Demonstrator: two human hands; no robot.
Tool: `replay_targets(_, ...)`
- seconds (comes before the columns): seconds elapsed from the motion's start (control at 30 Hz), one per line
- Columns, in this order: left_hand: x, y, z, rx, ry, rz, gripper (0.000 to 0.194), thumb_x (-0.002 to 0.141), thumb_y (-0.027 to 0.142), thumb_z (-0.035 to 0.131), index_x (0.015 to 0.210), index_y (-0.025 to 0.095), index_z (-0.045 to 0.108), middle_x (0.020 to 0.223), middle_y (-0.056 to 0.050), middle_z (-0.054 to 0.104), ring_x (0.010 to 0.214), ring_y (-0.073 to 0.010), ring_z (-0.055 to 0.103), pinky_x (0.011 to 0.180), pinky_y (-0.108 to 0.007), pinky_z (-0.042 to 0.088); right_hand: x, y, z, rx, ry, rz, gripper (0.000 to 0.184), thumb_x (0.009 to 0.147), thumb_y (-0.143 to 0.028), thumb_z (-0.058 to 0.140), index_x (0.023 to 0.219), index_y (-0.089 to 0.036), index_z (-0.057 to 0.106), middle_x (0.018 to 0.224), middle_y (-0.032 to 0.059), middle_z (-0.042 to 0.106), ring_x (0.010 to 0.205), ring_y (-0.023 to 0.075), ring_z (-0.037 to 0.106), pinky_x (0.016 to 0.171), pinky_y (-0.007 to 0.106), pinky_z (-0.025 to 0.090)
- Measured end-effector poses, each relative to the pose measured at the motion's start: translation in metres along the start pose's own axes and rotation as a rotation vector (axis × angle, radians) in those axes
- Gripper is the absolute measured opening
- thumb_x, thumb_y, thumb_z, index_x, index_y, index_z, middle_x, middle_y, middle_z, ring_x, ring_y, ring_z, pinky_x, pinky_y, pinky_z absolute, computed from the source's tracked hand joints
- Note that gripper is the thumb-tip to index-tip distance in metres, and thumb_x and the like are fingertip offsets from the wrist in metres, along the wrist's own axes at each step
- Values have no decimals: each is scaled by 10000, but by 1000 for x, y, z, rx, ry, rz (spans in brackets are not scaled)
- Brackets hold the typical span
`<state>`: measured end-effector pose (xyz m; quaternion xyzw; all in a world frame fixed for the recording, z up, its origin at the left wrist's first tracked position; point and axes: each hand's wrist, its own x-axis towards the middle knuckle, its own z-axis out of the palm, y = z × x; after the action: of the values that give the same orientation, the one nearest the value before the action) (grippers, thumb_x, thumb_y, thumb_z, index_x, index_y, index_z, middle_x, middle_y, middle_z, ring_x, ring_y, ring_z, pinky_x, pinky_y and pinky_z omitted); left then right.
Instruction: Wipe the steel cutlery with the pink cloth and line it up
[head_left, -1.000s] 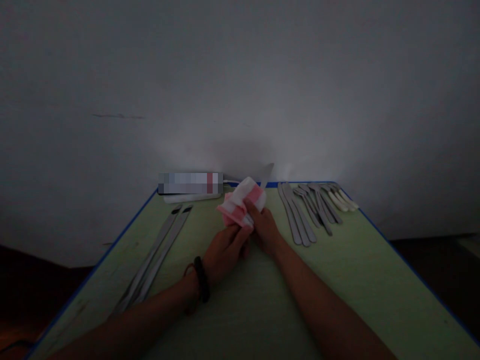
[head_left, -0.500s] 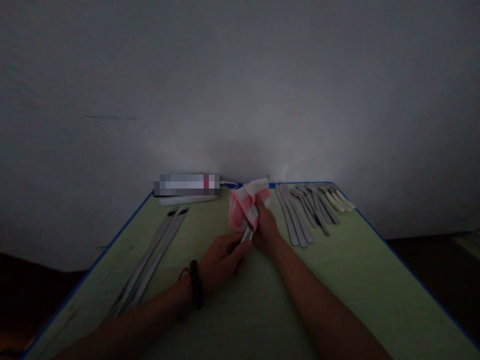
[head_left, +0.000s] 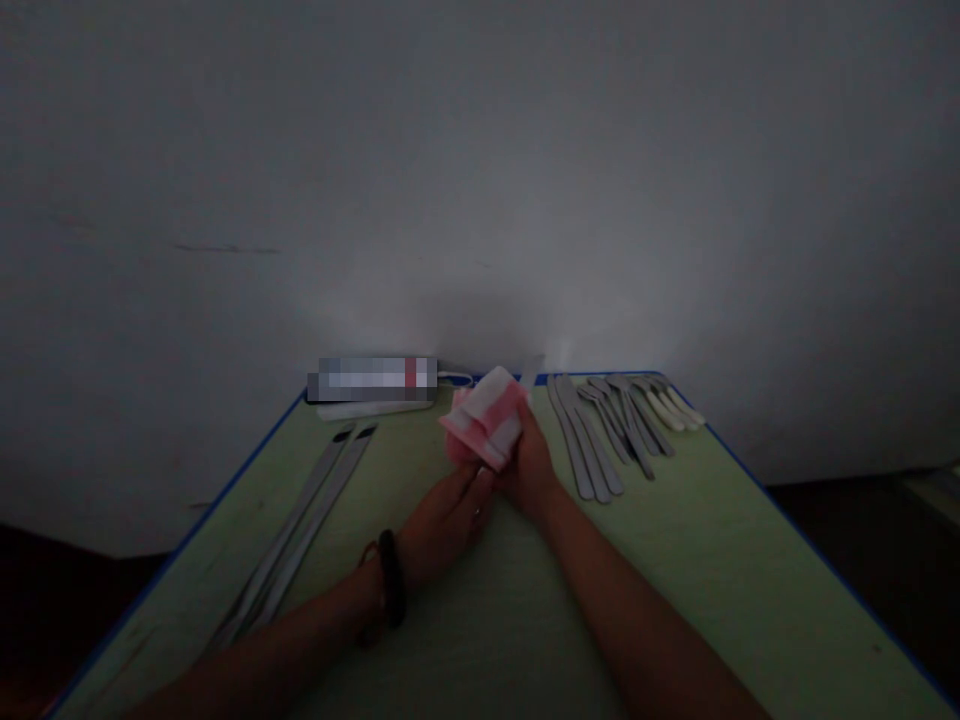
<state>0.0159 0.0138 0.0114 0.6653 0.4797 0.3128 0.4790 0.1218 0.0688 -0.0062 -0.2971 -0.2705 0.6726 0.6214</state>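
My right hand (head_left: 531,463) is closed round a pink and white cloth (head_left: 486,418) wrapped about a table knife, whose blade tip (head_left: 531,371) pokes out beyond the cloth toward the wall. My left hand (head_left: 444,520), with a dark band on its wrist, is closed on the knife's handle end just below the cloth. Both hands meet over the middle of the green table (head_left: 675,560).
A row of several knives and spoons (head_left: 607,430) lies at the back right. Two long metal strips (head_left: 300,530) lie along the left side. A blurred box (head_left: 371,378) rests on a white bar at the back edge by the wall.
The cloth has slid back down the knife toward my left hand, hiding the handle that showed half a second ago. The blade tip shows again beyond the cloth.
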Motion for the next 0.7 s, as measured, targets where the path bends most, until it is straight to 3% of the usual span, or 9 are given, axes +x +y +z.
replay_targets(0.07,0,0,-1,64,-58,18,324,900,463,303,752,207,436,530,50,449,454,-112,404,473,-237,347,1,-3,2,104,-15,60,513,782,-610,444,899,-152,643,741,49,676,706,181,617,609,283,486)
replay_targets(0.13,0,-2,-1,92,-70,37,320,908,450,299,777,202,454,562,39,476,494,-122,429,519,-249,365,4,-2,0,149,71,91,471,787,-582,465,878,-151,635,710,45,673,684,176,619,591,272,485)
replay_targets(0.23,-1,-6,-1,148,-67,35,278,899,429,358,879,192,501,667,15,535,590,-143,476,585,-262,379,11,2,-8,83,233,36,389,781,-529,530,815,-152,621,673,28,661,603,145,598,530,237,461)
replay_targets(0.33,-3,-9,-2,200,-106,11,296,910,429,342,902,191,517,701,10,540,628,-154,491,596,-263,382,18,-3,-18,-13,294,-62,370,778,-518,544,773,-155,614,653,11,647,557,116,572,487,208,438)
replay_targets(0.53,-5,-6,-7,121,-215,-11,337,920,471,327,847,194,504,645,43,466,571,-121,428,539,-229,350,31,-44,-30,15,520,-257,355,814,-503,503,831,-162,601,697,-1,656,621,114,618,522,209,491)
replay_targets(0.7,-4,-6,-9,30,-269,-16,354,913,490,340,837,190,511,605,61,419,534,-103,383,504,-210,316,36,-77,-45,18,628,-329,386,856,-522,400,847,-188,592,684,-8,642,678,138,646,535,226,507)
